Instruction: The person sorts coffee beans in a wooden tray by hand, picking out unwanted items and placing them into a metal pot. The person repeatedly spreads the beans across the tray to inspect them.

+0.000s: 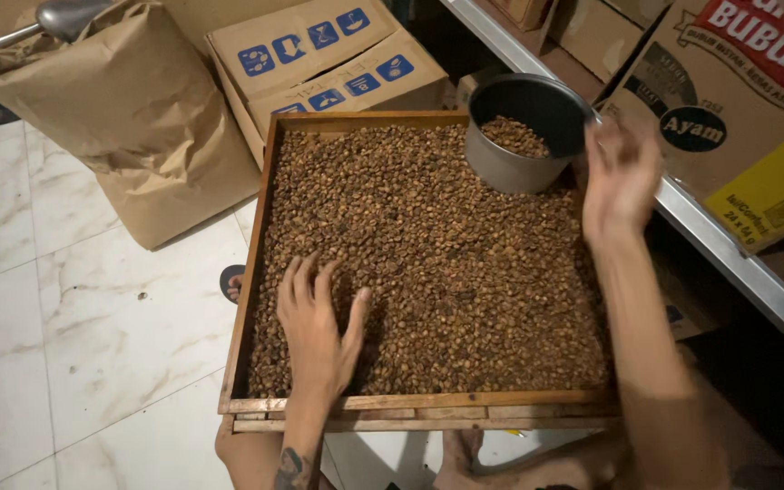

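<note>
The shallow square wooden tray held loose brown beans: light, hard, free-rolling, best pinched singly. The left hand lay spread, flat on the beans near the tray's front edge. The right hand, blurred, hovered loosely open beside the grey metal pot at the tray's far corner.

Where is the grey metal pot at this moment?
In the head view, the grey metal pot stands on the beans in the far right corner of the wooden tray, just left of the raised right hand and partly filled with beans.
</note>
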